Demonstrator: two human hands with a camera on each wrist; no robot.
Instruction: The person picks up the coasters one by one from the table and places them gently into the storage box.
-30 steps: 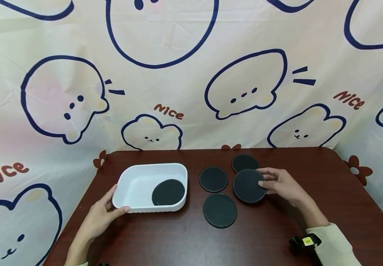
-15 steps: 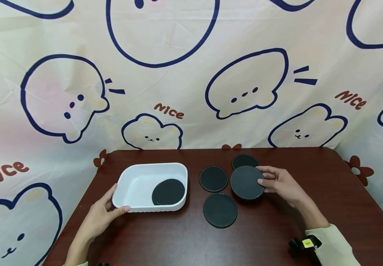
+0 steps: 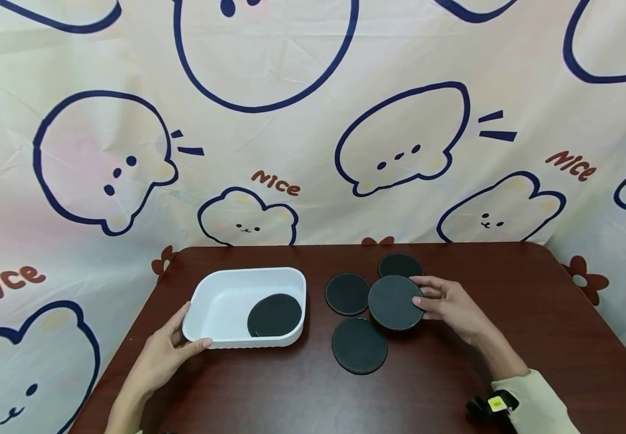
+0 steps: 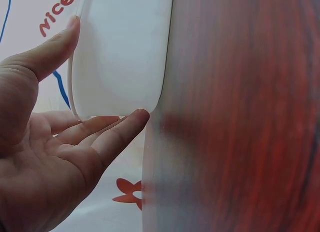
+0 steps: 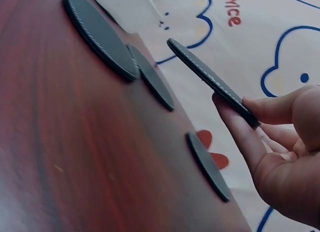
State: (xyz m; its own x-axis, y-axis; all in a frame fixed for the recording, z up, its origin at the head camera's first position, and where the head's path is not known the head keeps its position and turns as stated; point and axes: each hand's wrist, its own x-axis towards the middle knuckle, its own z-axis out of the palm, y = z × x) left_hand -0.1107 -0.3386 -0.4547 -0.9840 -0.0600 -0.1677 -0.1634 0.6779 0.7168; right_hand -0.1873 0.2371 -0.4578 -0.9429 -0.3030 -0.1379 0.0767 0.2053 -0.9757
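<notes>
A round black coaster (image 3: 395,303) with stitched edging is pinched between the thumb and fingers of my right hand (image 3: 448,304); the right wrist view shows that coaster (image 5: 212,81) raised off the table and tilted. Three more coasters lie on the table: a left one (image 3: 348,295), a front one (image 3: 359,346) and a back one (image 3: 401,265). My left hand (image 3: 163,355) grips the left end of a white plastic tray (image 3: 221,304), thumb at the near rim. Inside the tray, toward its right side, is another black coaster (image 3: 275,315).
Everything stands on a dark red-brown wooden table (image 3: 291,398). Behind it hangs a pale cloth (image 3: 313,150) printed with blue cartoon outlines. A black device (image 3: 489,405) is strapped to my right wrist by the sleeve.
My right hand has moved a little to the left with the coaster, nearer the left coaster. The left hand and the tray have stayed in place.
</notes>
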